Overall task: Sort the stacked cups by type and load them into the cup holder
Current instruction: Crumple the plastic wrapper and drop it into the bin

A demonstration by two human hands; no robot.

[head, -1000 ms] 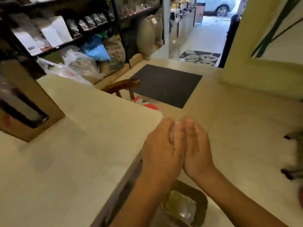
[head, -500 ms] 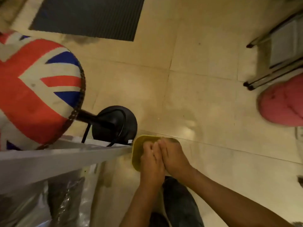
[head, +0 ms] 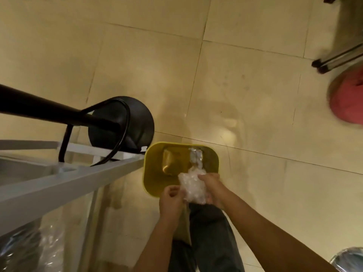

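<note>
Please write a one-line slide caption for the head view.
Both hands, left and right, hold crumpled clear plastic wrap over a yellow bin on the tiled floor.

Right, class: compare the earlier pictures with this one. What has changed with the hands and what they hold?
The view swung from the counter down to the floor. The left hand and right hand, earlier pressed together, have parted slightly, exposing a crumpled clear plastic wrapper over the yellow bin. Both hands keep hold of it; the bin stays put beside the black stool base.
</note>
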